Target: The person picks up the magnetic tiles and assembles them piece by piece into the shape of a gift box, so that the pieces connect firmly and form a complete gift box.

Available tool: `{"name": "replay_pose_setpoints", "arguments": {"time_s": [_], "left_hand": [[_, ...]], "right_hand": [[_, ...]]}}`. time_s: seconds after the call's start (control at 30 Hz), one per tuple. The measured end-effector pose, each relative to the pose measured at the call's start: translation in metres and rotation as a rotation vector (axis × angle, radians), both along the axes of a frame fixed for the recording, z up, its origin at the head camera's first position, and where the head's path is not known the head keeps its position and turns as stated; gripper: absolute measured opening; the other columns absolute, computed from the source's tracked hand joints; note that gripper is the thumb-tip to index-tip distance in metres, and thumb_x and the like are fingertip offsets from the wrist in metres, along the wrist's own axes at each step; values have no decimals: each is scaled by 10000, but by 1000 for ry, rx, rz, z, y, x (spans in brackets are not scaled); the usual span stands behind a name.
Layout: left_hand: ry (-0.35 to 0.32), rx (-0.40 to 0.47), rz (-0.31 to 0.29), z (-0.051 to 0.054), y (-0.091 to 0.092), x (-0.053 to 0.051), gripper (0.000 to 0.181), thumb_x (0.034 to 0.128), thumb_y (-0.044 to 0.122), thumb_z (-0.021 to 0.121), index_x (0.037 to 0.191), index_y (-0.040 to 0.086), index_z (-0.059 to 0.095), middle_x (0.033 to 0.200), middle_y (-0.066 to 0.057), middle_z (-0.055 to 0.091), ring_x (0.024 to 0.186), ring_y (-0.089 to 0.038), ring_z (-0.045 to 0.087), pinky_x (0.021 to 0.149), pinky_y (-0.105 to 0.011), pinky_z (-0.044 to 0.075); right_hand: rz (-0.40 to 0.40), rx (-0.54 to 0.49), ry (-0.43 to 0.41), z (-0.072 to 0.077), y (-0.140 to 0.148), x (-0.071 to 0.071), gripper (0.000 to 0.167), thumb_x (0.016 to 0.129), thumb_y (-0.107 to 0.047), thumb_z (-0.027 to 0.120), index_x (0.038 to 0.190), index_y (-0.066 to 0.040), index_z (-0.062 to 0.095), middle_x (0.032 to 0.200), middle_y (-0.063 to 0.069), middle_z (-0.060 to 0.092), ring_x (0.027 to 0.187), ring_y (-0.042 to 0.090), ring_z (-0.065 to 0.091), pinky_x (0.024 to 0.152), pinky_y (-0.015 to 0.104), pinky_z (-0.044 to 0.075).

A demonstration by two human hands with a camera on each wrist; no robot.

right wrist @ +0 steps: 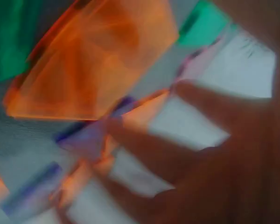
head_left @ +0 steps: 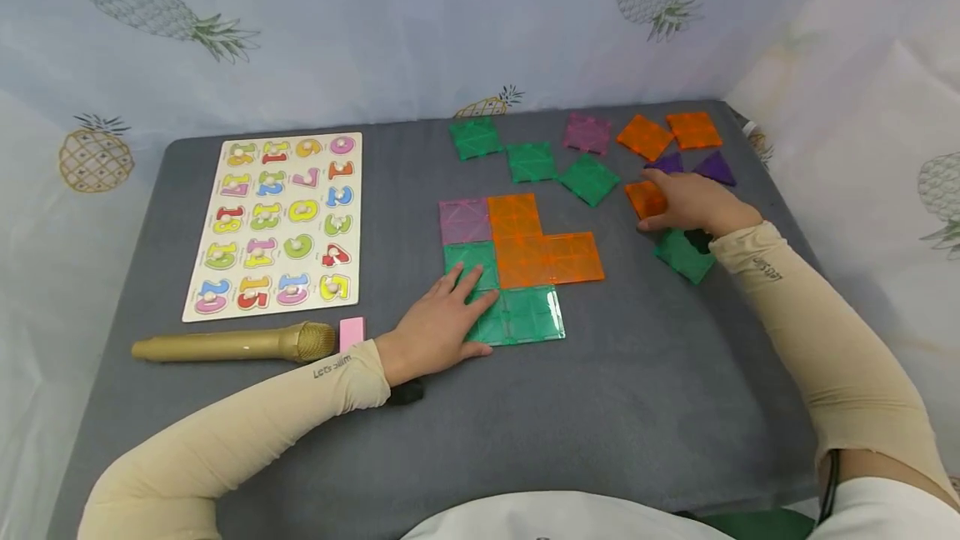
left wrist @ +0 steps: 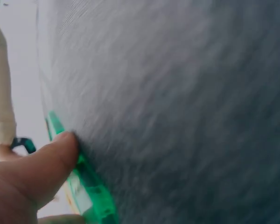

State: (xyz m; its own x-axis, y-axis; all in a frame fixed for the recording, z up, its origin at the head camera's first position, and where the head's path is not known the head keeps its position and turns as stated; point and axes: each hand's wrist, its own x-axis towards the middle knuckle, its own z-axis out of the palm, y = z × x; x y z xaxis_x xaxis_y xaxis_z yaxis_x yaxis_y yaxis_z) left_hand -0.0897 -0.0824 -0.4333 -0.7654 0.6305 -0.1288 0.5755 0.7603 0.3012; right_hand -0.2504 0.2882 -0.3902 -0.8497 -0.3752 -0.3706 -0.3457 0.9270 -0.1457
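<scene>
Joined tiles (head_left: pixel 517 261) lie flat in front of me near the middle of the grey table (head_left: pixel 585 423): mauve and orange on top, green and two oranges across the middle, two greens along the bottom. My left hand (head_left: pixel 435 332) rests on the green ones at the left, fingers spread wide, thumb at the lower edge.

My right hand (head_left: pixel 693 198) is off to the right at a loose orange tile (head_left: pixel 642 198), with thumb and forefinger well parted at it. That wrist's view is too blurred for me to tell whether they touch it. A green tile (head_left: pixel 682 257) lies partly beneath my right wrist, and two purple triangles (head_left: pixel 716 168) sit just beyond my knuckles.

Toward the far edge I have two orange squares (head_left: pixel 694 131), a mauve square (head_left: pixel 587 133) and three green squares (head_left: pixel 531 162). On my left are a number board (head_left: pixel 279 268), a gold microphone (head_left: pixel 240 344) and a pink block (head_left: pixel 351 332) near my sleeve (head_left: pixel 300 402).
</scene>
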Motion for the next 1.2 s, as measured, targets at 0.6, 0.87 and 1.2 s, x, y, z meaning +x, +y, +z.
{"name": "replay_pose_setpoints", "arguments": {"time_s": [0.6,0.87,1.2], "left_hand": [[-10,-12,-16,1,-6,-2,753,851,504,676,1455,124,435,1558,-215,254,1434,-465,193,1141,-527,274],[2,-9,-19,2,-6,-3,756,858,507,665,1463,124,423,1564,-212,240,1440,-455,182,1146,-526,265],[-4,3,-21,1,-2,1,753,860,490,671,1458,105,427,1562,-214,242,1439,-461,180,1142,-537,267]], "right_hand": [[280,-182,111,2,-29,41,706,776,-237,801,1360,-5,477,1124,179,645,980,334,608,816,478,510],[612,-111,97,-8,-69,107,683,764,-347,810,1344,-92,554,1348,128,515,1207,311,488,956,477,474],[366,-255,139,-13,-64,71,521,885,-392,681,1298,-87,591,1317,170,537,1173,355,503,943,539,444]]}}
